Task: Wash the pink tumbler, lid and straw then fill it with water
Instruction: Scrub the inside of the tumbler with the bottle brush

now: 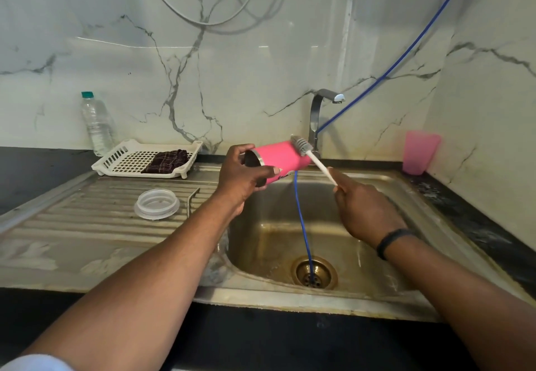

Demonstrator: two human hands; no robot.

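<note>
Head view: the left hand [242,179] held the pink tumbler [280,161] on its side over the sink [406,190], grip clamped round it near the open mouth, w/ thumb on the near side and fingers over the rim. The mouth faced left, the base pointed right toward the faucet [317,121]. The right hand [362,211] had its grip pinched on the white handle of a bottle brush [309,153]; the grey bristle head lay against the tumbler's outer wall near the base end. A black band [391,241] sat on the right wrist.

The clear lid [156,204] lay flat on the ribbed drainboard [87,211] left of the basin, apart from the tumbler. Just beside the lid, to its right, lay a thin bent metal straw [191,199].

A blue hose [304,231] ran down from the upper right, passed behind the tumbler and dropped into the drain [314,273]. The basin looked wet and stained brownish.

Behind the drainboard stood a white slotted tray [124,156] w/ a dark checked cloth [168,161] in it, and a clear plastic bottle [97,124] w/ a green cap next to the tray, by the marble wall. On the dark table [464,211] at the far right corner stood a pale pink cup [419,151], well apart from the hands.
</note>
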